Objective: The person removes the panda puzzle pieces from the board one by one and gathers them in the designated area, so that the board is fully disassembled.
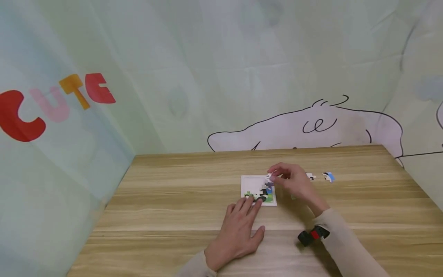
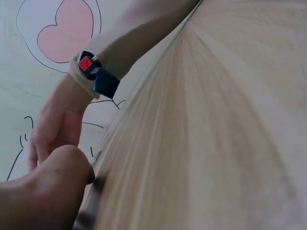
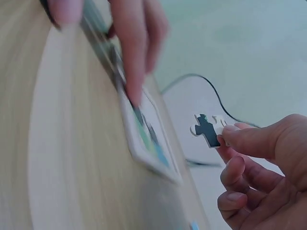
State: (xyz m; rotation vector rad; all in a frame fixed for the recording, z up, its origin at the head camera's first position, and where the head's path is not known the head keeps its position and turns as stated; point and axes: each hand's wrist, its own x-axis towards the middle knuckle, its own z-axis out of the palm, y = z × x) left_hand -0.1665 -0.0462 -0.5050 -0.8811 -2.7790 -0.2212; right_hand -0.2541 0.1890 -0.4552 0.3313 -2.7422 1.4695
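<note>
My right hand pinches a jigsaw puzzle piece between thumb and fingertips, above the upper right part of a white puzzle tray. In the right wrist view the piece shows dark and white areas with rounded knobs. Joined pieces in green, black, white and blue lie along the tray's lower and right sides; its upper left shows bare white. My left hand rests with fingers extended, fingertips at the tray's near edge and on the lower pieces. In the left wrist view the tray is hidden.
Right of the tray lie a white and black loose piece and a blue, black and white one. Part of a green piece shows under the right hand. A printed curtain hangs behind the wooden table.
</note>
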